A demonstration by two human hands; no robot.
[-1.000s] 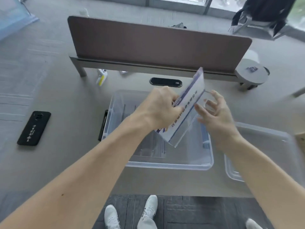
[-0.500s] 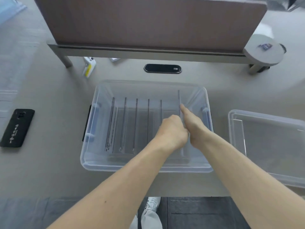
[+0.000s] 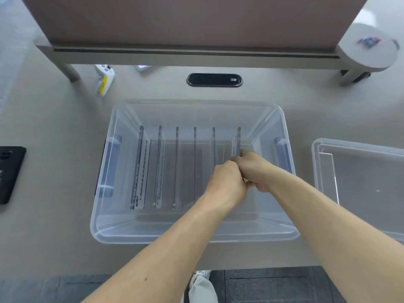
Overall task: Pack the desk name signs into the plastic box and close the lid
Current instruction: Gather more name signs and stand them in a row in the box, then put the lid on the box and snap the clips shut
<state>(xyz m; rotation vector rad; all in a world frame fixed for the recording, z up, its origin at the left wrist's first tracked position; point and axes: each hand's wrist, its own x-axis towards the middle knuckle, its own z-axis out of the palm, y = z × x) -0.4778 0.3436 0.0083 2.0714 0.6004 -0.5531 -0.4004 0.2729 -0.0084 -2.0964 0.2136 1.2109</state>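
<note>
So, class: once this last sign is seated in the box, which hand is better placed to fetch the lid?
Probably the right hand. The lid lies on the desk beside the plastic box on that hand's side; the left hand would have to cross over.

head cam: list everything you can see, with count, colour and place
plastic box: 1, clear, desk centre
desk name signs: six edges visible, clear, upright in box
lid: 1, clear, right of box
phone: 1, black, far left
cable port: 1, black, behind box
partition: 1, brown, desk rear
round shelf: 1, grey, upper right
left hand: gripping rightmost sign
right hand: gripping same sign
</note>
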